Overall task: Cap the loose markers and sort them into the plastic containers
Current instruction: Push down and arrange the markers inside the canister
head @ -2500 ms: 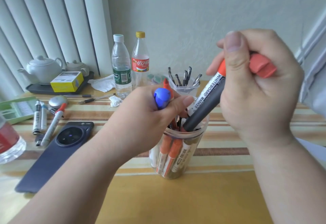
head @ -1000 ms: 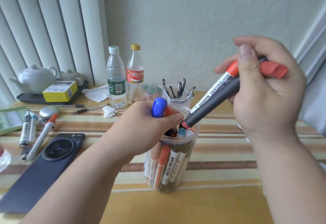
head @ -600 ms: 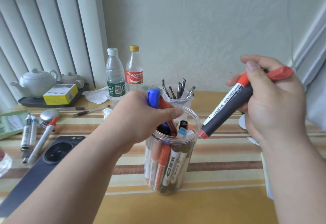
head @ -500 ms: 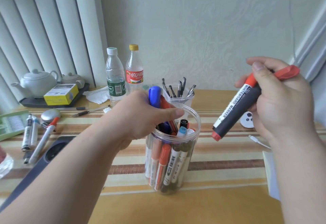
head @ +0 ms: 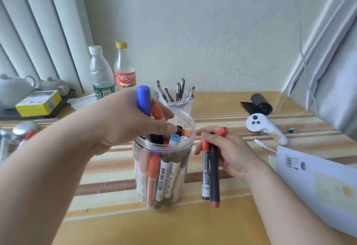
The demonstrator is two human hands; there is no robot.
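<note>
Clear plastic jar [head: 185,114] is standing packed on the desk [head: 154,229]; we are holding a blue-capped marker [head: 143,100] and a red one [head: 156,112] in our left hand [head: 123,121] over its mouth. The grip of our right hand [head: 229,154] is holding two markers [head: 214,177] upright, just right of the jar.

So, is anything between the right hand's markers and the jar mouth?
Partly. The left hand hangs over the jar mouth's left side, gripping a blue marker and a red marker there. The jar is crowded too, but the mouth's right side, nearest the right hand, looks free.
</note>
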